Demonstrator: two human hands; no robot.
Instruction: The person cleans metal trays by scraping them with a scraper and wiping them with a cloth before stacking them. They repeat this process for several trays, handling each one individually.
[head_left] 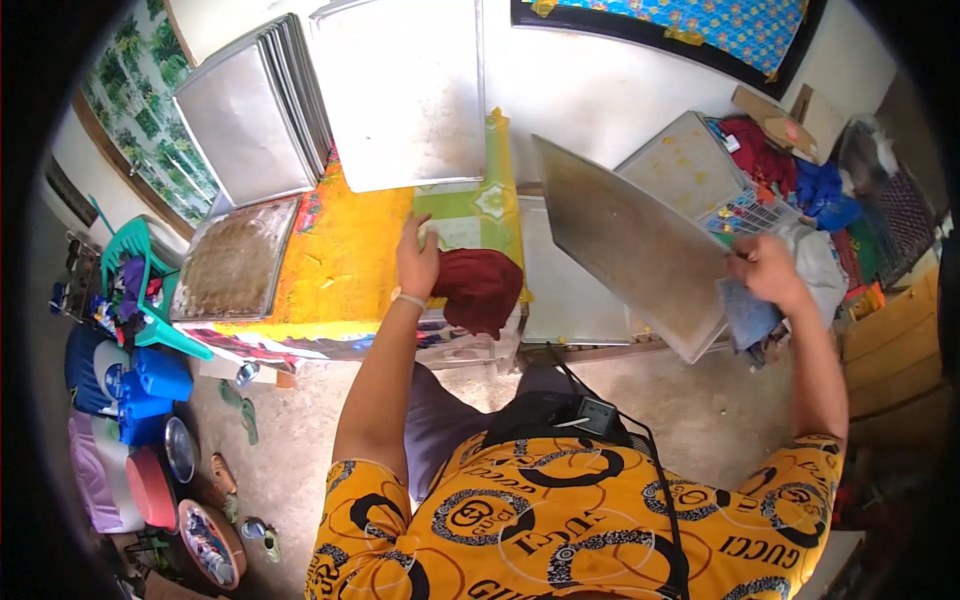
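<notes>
My right hand [770, 272] grips the right edge of a flat metal baking tray [635, 250], which is tilted in the air. A blue-grey rag [750, 315] hangs beneath that hand; whether the fingers also pinch it is hard to see. My left hand [418, 262] is raised over the near side of the table with its fingers apart and nothing in them. Beside it, a maroon cloth [482, 290] lies over the table edge. Behind my left hand, a large shiny tray [405, 95] stands upright on the table.
A row of upright trays [235, 125] leans at the back left, above a brown-stained tray [238, 258] lying flat. A pale tray [575, 280] rests low beside the yellow-covered table [345, 255]. Left are a green chair [135, 250] and blue jugs [160, 375]; a cluttered basket [755, 215] is right.
</notes>
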